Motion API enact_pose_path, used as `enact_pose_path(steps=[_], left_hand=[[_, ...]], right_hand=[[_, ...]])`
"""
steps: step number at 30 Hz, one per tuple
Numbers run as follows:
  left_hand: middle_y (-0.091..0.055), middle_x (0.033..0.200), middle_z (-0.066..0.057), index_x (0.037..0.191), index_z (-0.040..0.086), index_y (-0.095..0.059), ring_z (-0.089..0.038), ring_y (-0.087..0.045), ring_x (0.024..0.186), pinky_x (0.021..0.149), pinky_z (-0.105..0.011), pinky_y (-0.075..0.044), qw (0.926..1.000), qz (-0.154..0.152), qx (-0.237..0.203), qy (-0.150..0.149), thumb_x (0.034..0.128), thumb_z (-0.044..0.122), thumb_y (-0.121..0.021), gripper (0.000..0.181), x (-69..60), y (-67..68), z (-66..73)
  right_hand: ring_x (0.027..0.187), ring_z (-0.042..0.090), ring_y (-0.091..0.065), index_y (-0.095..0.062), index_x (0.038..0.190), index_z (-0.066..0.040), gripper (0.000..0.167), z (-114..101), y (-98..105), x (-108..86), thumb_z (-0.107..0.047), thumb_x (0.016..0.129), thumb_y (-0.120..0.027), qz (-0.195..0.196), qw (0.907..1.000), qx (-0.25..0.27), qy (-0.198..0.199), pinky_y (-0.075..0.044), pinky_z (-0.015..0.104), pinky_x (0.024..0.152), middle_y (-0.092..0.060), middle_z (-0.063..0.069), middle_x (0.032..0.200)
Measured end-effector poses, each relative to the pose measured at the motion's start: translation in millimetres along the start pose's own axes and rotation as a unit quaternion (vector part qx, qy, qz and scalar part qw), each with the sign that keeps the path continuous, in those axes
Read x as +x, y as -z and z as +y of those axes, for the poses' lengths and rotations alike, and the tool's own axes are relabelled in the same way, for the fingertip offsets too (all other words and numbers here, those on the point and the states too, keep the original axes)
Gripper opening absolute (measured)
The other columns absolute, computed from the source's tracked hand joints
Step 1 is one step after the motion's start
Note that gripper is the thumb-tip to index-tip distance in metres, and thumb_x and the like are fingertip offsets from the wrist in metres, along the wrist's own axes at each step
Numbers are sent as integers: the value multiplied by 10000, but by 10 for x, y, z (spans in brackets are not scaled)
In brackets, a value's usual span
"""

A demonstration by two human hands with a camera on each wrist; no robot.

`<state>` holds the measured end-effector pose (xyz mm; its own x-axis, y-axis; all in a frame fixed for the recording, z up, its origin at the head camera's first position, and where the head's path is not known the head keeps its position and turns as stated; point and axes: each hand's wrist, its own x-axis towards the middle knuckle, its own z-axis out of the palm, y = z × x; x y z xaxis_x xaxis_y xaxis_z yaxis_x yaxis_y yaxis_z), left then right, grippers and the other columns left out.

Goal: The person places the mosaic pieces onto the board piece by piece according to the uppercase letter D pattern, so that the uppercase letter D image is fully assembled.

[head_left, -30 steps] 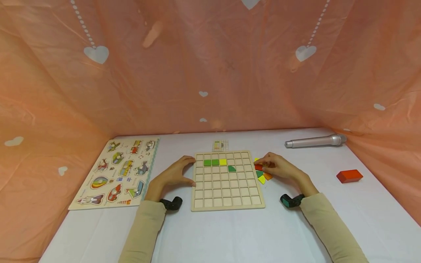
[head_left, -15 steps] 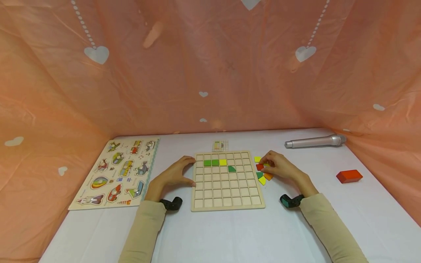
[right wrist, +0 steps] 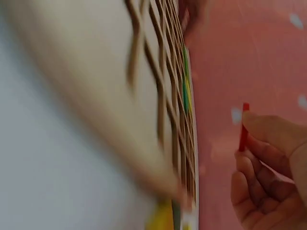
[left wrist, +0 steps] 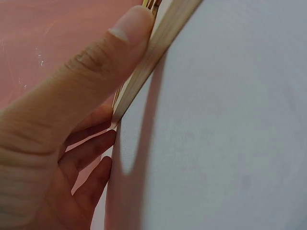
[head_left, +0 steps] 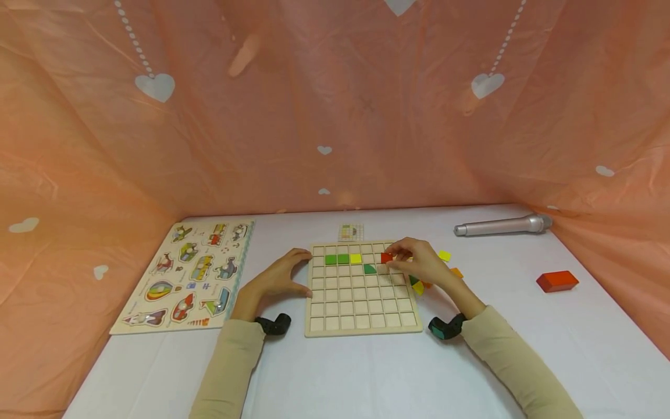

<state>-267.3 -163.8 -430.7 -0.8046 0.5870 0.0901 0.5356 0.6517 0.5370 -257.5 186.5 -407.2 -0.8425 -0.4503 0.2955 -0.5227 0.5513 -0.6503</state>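
Note:
A square wooden grid board (head_left: 361,333) lies in the middle of the table. Two green square tiles (head_left: 337,259), a yellow square tile (head_left: 355,258) and a dark green curved-edge tile (head_left: 370,269) sit in its cells. Above the board's upper right part, my right hand (head_left: 419,262) pinches a red tile (head_left: 386,258) between thumb and fingertips. In the right wrist view that red tile (right wrist: 244,127) is held clear of the grid. Along the board's left edge rests my left hand (head_left: 280,274), thumb and fingers spread and touching the rim (left wrist: 144,67).
Loose yellow, orange and green tiles (head_left: 444,256) lie right of the board, partly behind my right hand. A small pattern card (head_left: 350,232) lies beyond it. A picture puzzle (head_left: 191,279) stands left; a silver microphone (head_left: 502,224) and red block (head_left: 557,281) lie right.
My right hand has taken the red tile from the loose pile and carried it left over the board. Some loose tiles have shifted right. My left hand has stayed in place.

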Motion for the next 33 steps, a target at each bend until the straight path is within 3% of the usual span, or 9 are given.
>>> enact_pose_path(steps=[6, 12, 33], left_hand=[[-403, 1379, -198, 1341, -52, -434, -340, -351, 1309, 1120, -435, -270, 10000, -1, 49, -21, 637, 329, -853, 903, 8, -4, -7], [-403, 1380, -198, 1343, -51, -431, -340, -349, 1310, 1115, -441, -276, 10000, -13, 32, -21, 644, 324, -850, 896, 13, 0, -8], [-398, 1386, -193, 1345, -45, -433, -337, -342, 1317, 1123, -432, -264, 10000, -23, 15, 77, 632, 326, -857, 908, 10, -12, -15]], right_hand=[[783, 144, -569, -677, 996, -48, 235, -159, -233, 41, -109, 781, -751, -408, 9986, 295, 141, -527, 246, 682, -629, 29, 919], [789, 136, -566, -677, 1009, -48, 252, -130, -300, 27, -107, 777, -755, -718, 9967, 282, 250, -522, 225, 681, -629, 36, 916], [720, 98, -508, -729, 976, -87, 251, -46, -335, 30, -187, 751, -776, -849, 9961, -68, 242, -468, 205, 614, -618, -9, 846]])
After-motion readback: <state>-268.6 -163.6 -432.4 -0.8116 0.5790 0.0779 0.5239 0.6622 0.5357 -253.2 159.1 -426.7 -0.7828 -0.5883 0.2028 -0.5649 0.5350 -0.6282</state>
